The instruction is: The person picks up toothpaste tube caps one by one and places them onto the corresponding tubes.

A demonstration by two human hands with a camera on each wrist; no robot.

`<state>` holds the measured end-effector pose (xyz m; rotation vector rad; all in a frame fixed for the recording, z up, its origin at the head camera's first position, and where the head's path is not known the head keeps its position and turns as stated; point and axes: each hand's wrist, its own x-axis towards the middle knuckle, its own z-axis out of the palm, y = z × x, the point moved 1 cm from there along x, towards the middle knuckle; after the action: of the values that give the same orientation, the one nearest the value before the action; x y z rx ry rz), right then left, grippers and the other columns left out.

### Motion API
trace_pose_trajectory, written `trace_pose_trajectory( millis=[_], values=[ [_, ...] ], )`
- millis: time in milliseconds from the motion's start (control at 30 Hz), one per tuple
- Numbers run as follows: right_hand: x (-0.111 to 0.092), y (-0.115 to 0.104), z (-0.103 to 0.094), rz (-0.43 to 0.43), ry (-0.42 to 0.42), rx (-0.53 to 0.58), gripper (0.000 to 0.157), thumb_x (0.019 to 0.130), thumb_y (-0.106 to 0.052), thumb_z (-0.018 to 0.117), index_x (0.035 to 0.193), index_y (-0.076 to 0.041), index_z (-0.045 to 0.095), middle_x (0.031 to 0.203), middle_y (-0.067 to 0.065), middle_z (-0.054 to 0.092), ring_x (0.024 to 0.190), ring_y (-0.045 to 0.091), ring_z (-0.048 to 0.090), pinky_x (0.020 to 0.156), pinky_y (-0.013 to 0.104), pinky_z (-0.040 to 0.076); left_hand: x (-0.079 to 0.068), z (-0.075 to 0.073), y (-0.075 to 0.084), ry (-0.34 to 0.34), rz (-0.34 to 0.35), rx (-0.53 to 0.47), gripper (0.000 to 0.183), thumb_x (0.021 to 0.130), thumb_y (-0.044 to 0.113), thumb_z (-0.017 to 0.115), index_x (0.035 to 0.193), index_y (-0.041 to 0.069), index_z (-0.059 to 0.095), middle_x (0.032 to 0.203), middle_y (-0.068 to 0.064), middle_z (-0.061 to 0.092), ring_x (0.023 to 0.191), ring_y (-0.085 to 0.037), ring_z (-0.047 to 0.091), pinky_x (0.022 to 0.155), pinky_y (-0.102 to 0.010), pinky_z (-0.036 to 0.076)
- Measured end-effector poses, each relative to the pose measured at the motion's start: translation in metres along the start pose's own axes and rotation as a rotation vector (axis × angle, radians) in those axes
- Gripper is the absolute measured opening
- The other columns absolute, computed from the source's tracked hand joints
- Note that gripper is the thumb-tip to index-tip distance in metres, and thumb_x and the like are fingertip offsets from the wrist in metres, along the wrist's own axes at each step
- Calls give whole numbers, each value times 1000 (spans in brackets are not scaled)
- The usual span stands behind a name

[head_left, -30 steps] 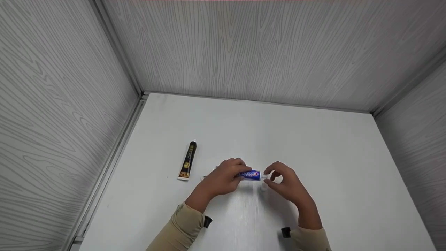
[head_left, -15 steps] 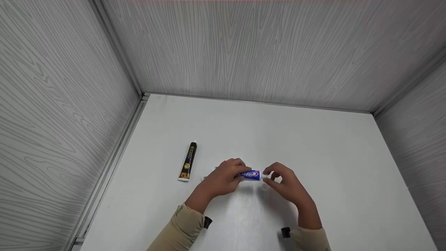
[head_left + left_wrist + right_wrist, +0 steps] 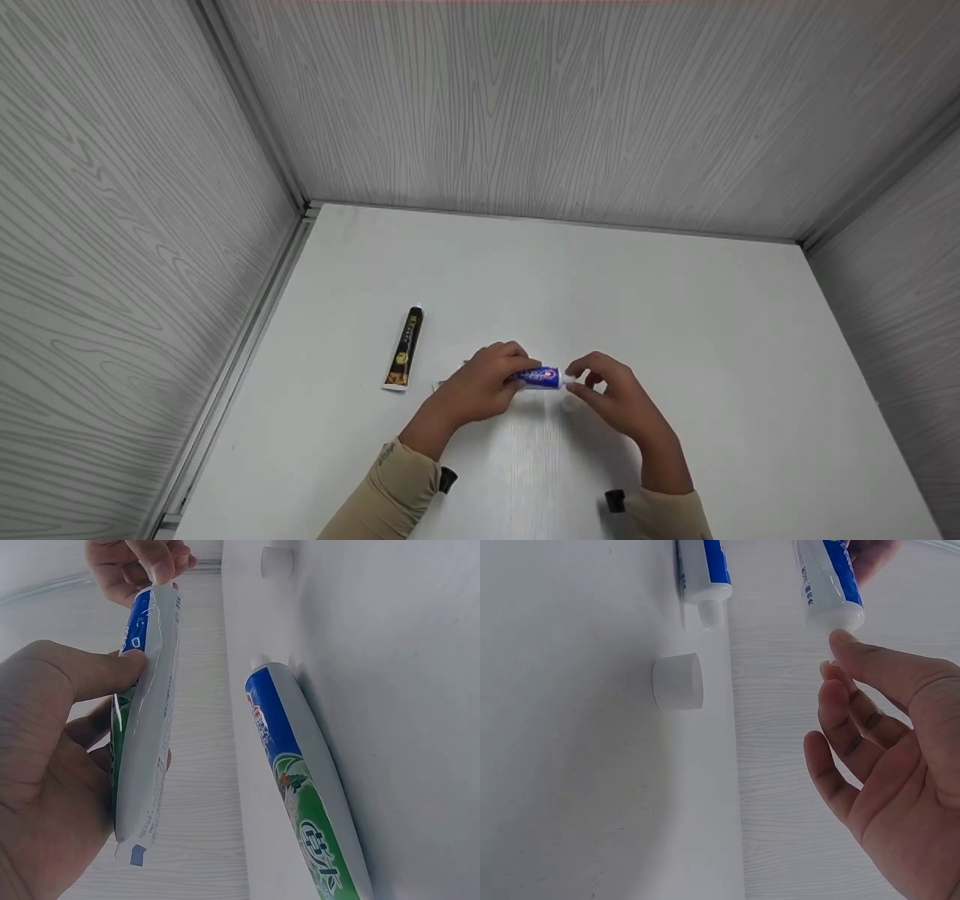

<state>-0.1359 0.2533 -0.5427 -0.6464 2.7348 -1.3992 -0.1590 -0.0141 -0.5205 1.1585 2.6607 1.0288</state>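
Observation:
My left hand grips a blue, white and green toothpaste tube by its body, holding it above the table with the nozzle end to the right. At that end, my right hand pinches the tube's small white nozzle between thumb and forefinger, while the other fingers curl loosely. The fingertips hide most of the nozzle. Below lies a second toothpaste tube of the same colours, its white nozzle bare; in the head view the left hand mostly covers it. A white cap stands on the table under the right hand.
A black and gold toothpaste tube lies on the white table, left of the hands. Grey wood-patterned panels wall in the table at the back and both sides.
Both hands and the held tube stay in nearly the same place. The right fingers make only a slight shift at the nozzle.

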Motion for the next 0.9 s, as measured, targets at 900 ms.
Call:
trace_pose_trajectory(
  millis=[900],
  values=[
    [-2, -1, -1, 40, -6, -64, 21, 98, -12, 77, 117, -19, 73, 108, -4, 70, 76, 10, 57, 68, 28, 52, 2, 4, -1, 27, 14, 31, 31, 105, 9, 65, 134, 11, 73, 121, -4, 70, 111, -19, 67, 99, -37, 56]
  ],
)
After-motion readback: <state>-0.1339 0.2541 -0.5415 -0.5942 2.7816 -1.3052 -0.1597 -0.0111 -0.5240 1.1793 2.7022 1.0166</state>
